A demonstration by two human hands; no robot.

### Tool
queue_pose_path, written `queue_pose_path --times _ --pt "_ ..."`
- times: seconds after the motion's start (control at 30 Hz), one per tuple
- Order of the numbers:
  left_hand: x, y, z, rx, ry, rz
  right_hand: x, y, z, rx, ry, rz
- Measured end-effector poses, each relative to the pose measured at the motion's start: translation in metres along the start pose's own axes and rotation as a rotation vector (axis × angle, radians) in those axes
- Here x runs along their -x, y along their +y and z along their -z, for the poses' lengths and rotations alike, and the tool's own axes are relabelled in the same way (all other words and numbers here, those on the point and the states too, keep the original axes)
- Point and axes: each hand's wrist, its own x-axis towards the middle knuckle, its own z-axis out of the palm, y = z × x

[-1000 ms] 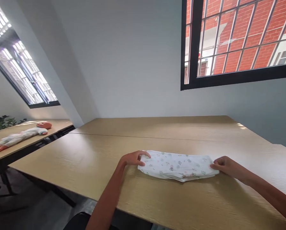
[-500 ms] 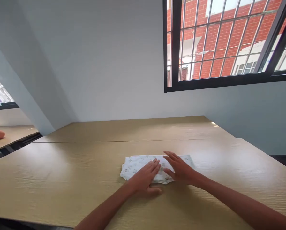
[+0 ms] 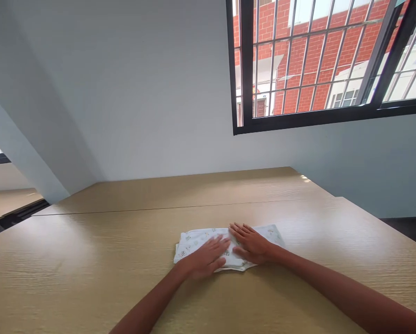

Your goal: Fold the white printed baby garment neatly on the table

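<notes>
The cloth (image 3: 194, 240) lies on the table (image 3: 100, 260) between 5 and 6 o'clock in the view, its long side running from 9 to 3. It is white with small printed figures and folded into a long pad, the layers showing along its 6 o'clock edge. The window (image 3: 298, 55) is up at 2 o'clock, set in the wall (image 3: 159, 102).

Both hands are spread wide with nothing pinched between finger and thumb. The left hand (image 3: 205, 257) comes in from 7 o'clock and is over the cloth's 8 o'clock part; its fingers are blurred, so I cannot tell whether it presses or skims. The right hand (image 3: 252, 244) comes in from 4 o'clock, palm down and fingers fanned just right of the middle.

It looks light, soft and limp — nothing fragile, but thin layers could slide over each other or ruck up under a dragging palm. Flat, gentle pressure suits it. For lifting, I would take the 9 and 3 o'clock ends, thumbs on top and fingers under every layer — a hold on the top layer alone could peel it open.
</notes>
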Motion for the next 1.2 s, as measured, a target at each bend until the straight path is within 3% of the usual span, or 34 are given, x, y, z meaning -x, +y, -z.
queue_pose_path --times 0.17,0.4,0.53,0.67,0.73,0.8,0.87,0.93,1.0,1.2 --pt "0.009 -0.022 -0.014 -0.193 0.048 0.266 0.027 0.027 0.011 0.027 -0.040 -0.048" --pt "0.025 -0.020 -0.011 -0.298 0.099 0.484 0.060 0.045 0.024 0.085 -0.062 -0.139" --pt "0.020 -0.024 -0.005 -0.316 0.090 0.473 0.064 0.047 0.028 0.103 -0.068 -0.144" --pt "0.011 -0.036 0.006 -0.316 0.101 0.331 0.073 0.042 0.024 0.137 -0.059 -0.189" --pt "0.011 -0.044 0.013 -0.300 0.166 0.248 0.083 0.033 0.020 0.158 -0.032 -0.208" --pt "0.014 -0.050 0.020 -0.281 0.317 0.232 0.094 0.021 0.014 0.189 0.013 -0.226" --pt "0.021 -0.056 0.026 -0.223 0.501 0.334 0.103 0.011 0.011 0.210 0.056 -0.235" --pt "0.028 -0.060 0.031 -0.131 0.609 0.479 0.106 0.007 0.011 0.201 0.059 -0.241" --pt "0.035 -0.063 0.034 -0.046 0.610 0.567 0.104 0.008 0.013 0.170 0.018 -0.247" --pt "0.042 -0.062 0.035 0.063 0.551 0.619 0.097 0.015 0.016 0.125 -0.030 -0.266"
